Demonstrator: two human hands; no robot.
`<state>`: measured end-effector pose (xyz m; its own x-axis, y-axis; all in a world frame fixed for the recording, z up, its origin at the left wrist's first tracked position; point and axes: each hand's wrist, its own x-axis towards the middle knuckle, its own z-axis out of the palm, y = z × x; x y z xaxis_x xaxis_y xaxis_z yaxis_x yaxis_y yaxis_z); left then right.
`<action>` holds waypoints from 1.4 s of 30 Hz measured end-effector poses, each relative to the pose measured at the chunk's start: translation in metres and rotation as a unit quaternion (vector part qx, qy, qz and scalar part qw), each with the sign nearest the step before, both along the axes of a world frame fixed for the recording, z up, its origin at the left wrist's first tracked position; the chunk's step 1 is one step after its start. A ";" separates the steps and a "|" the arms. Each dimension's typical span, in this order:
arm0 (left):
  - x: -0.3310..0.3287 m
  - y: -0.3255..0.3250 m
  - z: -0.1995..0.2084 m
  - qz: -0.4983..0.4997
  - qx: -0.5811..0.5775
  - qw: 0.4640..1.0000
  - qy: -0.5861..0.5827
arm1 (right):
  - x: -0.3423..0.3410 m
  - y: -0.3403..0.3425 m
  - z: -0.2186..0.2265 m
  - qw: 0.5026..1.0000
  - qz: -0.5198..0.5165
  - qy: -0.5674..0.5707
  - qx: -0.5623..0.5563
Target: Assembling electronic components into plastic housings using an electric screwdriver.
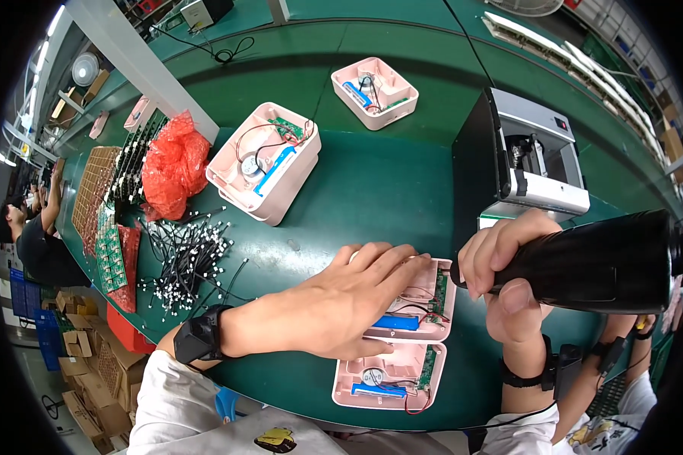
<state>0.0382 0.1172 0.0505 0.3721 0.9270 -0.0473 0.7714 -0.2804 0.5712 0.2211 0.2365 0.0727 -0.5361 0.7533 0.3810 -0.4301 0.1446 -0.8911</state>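
Note:
My left hand (330,307) lies across a pink plastic housing (439,331), fingers stretched flat over its far left part and thumb near the front edge. Inside that housing a blue battery cell (396,322), wires and a green circuit board show; the rest is under my hand. A black electric screwdriver (603,262) is gripped by my right hand (501,258), its tip hidden behind the fingers at the housing's right side. Touching the front of this housing is a second pink housing (395,355) with a battery, a round part and a board.
A black and grey screw feeder (560,199) stands at the back right. Stacked pink housings (284,197) and another pink housing (391,117) are farther back. Left lie black cables (182,258), a red plastic bag (173,171) and circuit boards (112,262). Another person's arm (596,371) is at the right.

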 end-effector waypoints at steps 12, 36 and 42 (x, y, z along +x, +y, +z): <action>0.002 -0.002 -0.002 0.003 0.021 1.000 0.001 | 0.002 0.005 -0.012 0.998 -0.001 -0.046 0.031; -0.005 0.003 -0.008 0.058 0.032 0.998 0.014 | 0.044 0.003 0.054 0.997 0.060 -0.006 0.038; -0.005 0.004 -0.009 0.054 0.046 0.997 0.006 | 0.018 -0.019 0.025 0.996 0.078 -0.035 0.027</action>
